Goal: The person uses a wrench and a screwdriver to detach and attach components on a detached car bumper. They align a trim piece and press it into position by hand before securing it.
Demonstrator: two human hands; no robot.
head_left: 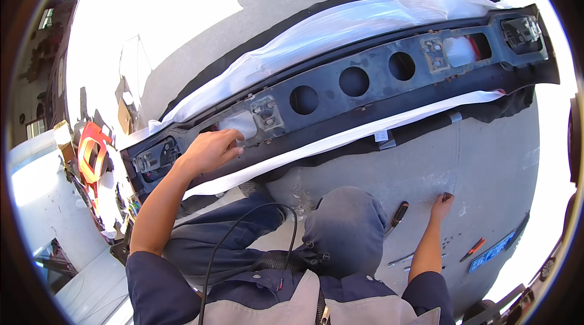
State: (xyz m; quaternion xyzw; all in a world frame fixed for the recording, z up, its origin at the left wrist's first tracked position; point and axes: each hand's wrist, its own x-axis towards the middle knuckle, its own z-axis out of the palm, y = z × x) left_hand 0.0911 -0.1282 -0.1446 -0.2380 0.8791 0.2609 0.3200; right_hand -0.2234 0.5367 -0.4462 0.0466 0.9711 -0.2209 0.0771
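Note:
A long dark vehicle bumper (328, 91) lies slantwise in front of me, inner side up. Three round holes run along its middle, and metal brackets sit on either side of them. My left hand (213, 150) is at its left part, by an opening with white wrapping (241, 124) in it. Its fingers are loosely bent, with a gap between finger and thumb and nothing visible between them. Low over the grey ground on the right, my right hand (443, 205) is closed around something small and dark, too hidden to name.
White foam sheeting (340, 21) and black cloth (517, 103) lie under the bumper. To the right are a dark-handled screwdriver (398, 214), an orange-and-black tool (473, 249), small loose parts (448, 241) and a blue plate (491, 253). An orange frame (91, 152) stands among clutter at left.

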